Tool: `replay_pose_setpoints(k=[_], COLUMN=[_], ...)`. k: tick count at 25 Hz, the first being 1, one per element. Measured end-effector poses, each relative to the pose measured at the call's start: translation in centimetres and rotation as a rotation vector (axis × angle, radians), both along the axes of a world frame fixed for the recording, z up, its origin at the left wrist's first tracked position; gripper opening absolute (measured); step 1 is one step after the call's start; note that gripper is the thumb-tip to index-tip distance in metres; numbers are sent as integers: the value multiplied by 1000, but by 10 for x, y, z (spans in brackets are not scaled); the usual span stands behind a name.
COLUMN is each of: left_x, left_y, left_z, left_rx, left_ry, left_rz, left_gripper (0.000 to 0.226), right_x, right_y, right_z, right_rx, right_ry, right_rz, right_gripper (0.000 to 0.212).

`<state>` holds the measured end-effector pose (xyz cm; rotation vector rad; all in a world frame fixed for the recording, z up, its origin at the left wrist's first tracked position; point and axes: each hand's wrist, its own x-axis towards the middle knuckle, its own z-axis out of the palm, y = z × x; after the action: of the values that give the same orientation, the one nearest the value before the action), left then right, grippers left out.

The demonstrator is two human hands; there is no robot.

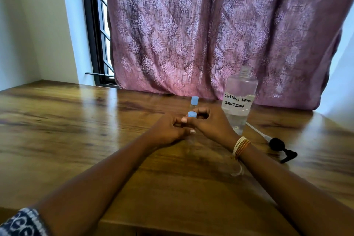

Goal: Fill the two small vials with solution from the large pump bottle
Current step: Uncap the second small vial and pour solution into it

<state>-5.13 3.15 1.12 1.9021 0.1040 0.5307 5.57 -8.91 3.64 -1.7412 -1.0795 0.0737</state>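
Bottle (238, 101) and pump (281, 148) crowd the right; table (67, 120) left lies open.

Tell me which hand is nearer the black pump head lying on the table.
Right. The right hand sits just left of the pump head, beside the large bottle; the left hand lies farther left.

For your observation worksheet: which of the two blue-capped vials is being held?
The nearer vial, gripped between the left hand and right hand. The other vial stands untouched behind it on the table.
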Motion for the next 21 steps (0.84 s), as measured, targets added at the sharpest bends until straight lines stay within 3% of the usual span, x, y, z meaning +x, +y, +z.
replay_pose_setpoints(k=[4,7,10,15,21], left_x=[-2,-3,-2,-4,-3], left_y=[0,1,4,4,6], left_z=[0,1,0,0,0], left_rx=[-29,-54,-124,-134,-130], left_ry=[2,29,64,64,76], left_rz=[-36,-28,-20,-8,4], left_gripper=[12,17,17,23,24], right_x=[7,10,10,7,6], right_y=[-10,-17,-16,-15,-10], right_z=[9,19,20,15,13], right_rx=[-26,-115,-94,-35,33], right_ry=[49,-19,-62,112,119], right_rz=[260,398,342,476,270], right_gripper=[17,21,33,43,31])
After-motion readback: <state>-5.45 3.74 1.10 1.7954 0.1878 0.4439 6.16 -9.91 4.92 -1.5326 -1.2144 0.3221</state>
